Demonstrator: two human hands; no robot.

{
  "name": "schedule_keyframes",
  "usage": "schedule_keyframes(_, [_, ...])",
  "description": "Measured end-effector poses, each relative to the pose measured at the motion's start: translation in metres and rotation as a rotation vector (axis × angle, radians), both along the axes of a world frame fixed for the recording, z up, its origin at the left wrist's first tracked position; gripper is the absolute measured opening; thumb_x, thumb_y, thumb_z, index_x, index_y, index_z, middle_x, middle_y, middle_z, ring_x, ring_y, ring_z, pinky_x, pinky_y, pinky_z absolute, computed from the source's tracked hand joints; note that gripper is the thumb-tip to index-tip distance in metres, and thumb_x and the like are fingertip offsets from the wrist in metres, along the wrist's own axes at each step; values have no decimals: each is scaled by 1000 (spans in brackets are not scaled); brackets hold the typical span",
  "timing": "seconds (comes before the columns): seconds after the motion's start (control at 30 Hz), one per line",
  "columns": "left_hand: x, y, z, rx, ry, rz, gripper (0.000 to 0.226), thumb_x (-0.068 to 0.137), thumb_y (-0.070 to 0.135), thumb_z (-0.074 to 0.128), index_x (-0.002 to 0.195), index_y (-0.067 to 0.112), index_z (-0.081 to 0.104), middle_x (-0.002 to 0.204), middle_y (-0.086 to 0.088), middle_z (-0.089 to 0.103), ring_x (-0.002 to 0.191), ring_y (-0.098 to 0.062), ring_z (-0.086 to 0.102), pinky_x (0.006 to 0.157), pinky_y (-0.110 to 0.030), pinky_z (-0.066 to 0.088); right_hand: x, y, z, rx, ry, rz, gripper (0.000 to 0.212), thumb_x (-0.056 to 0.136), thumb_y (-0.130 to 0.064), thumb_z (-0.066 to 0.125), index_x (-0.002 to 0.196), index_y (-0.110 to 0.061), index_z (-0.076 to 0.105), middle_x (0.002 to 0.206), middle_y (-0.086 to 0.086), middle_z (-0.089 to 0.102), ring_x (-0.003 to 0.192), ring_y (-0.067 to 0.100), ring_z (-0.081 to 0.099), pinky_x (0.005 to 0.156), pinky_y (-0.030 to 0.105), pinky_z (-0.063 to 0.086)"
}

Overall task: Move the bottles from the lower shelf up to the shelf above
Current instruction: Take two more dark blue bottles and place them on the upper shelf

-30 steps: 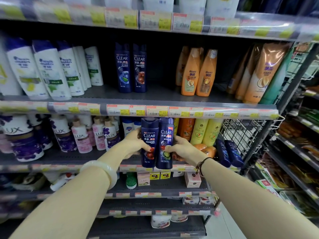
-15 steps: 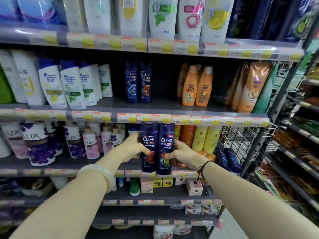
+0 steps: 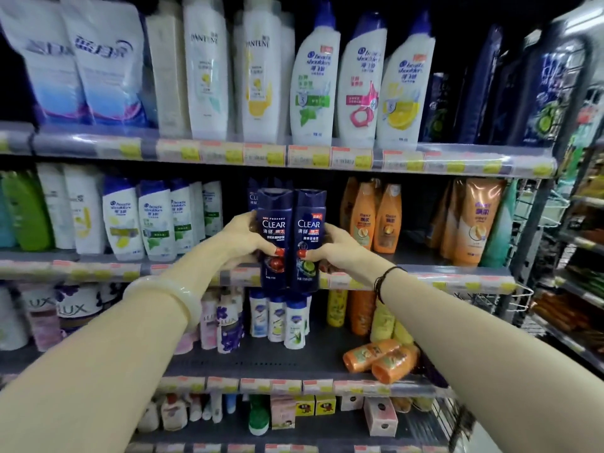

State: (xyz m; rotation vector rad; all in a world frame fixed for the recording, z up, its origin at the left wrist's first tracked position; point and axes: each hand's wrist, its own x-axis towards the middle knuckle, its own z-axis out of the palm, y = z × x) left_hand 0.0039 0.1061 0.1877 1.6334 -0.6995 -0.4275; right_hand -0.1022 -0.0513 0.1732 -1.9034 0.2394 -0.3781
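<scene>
Two bottles held at upper-shelf edge
Left hand (image 3: 242, 238) grips left bottle (image 3: 274, 238); right hand (image 3: 340, 251) grips right bottle (image 3: 309, 243); bottles upright, touching.

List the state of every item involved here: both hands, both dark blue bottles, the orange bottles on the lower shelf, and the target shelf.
Left hand: gripping the left CLEAR bottle.
Right hand: gripping the right CLEAR bottle.
Left CLEAR bottle: upright, held in front of the shelf edge.
Right CLEAR bottle: upright, held beside the left one.
Two orange bottles: lying on their sides on the lower shelf.
Target shelf: bare patches between the standing bottles.
</scene>
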Motion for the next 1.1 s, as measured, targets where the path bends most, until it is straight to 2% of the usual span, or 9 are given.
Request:
schedule_keyframes(0.1, [9,-1,15,-13,-7,20,63,68,-25,62,117,14,55,104,-6,65,104,-27,60,86,-44,53,15,-3,14,-12,-25,-5,58,78,5,68,131,-10,47,117,4,60,110,21,57,98,37,47])
schedule_keyframes(0.17, [16,-1,21,-8,-13,34,63,67,-24,63,118,14,56,106,-6,66,105,-27,60,83,-42,53,23,-3,20,-25,-38,-4,60,78,4,67,132,-11,46,119,3,59,111,21,56,96,37,47])
schedule_keyframes(0.27, [27,-3,25,10,-51,65,64,64,-21,66,116,16,58,111,-9,68,110,-29,61,93,-50,51,33,-4,24,-50,-55,-12,58,79,3,67,131,-14,47,117,0,59,106,20,57,86,36,50])
schedule_keyframes(0.4, [37,-7,25,43,-109,101,55,64,-19,69,99,22,60,106,-9,69,109,-31,62,96,-52,49,44,-7,21,-120,-51,-6,55,80,4,65,128,-14,45,98,0,61,69,22,58,57,29,49])
schedule_keyframes(0.47, [42,-9,23,60,-127,108,53,63,-17,70,95,24,60,102,-8,69,108,-32,62,97,-53,49,49,-9,18,-137,-48,-7,54,80,4,65,128,-13,45,95,1,61,59,19,55,52,26,48])
schedule_keyframes(0.67, [61,-16,12,31,-101,158,52,65,-15,72,93,27,59,109,-9,68,109,-29,61,97,-51,50,67,-12,7,-133,-66,-29,56,81,8,63,131,-9,44,108,6,59,61,12,55,45,15,46])
schedule_keyframes(0.8, [78,-20,7,45,-102,185,55,64,-16,72,105,19,58,111,-11,67,110,-30,60,97,-51,49,88,-14,1,-135,-82,-63,58,79,4,67,130,-10,44,118,11,62,81,19,59,60,20,49])
schedule_keyframes(0.97, [94,-25,-5,77,-159,206,53,68,-8,76,110,17,57,104,-5,65,109,-28,61,99,-46,49,108,-17,-12,-160,-65,-130,51,81,-2,66,127,-10,45,123,13,62,111,26,60,95,45,52])
schedule_keyframes(1.1, [103,-29,-7,86,-219,217,61,69,-4,77,122,8,51,112,-12,62,109,-30,61,99,-47,48,117,-22,-13,-166,-60,-133,49,83,-1,64,128,-6,45,122,14,62,105,21,58,98,41,50])
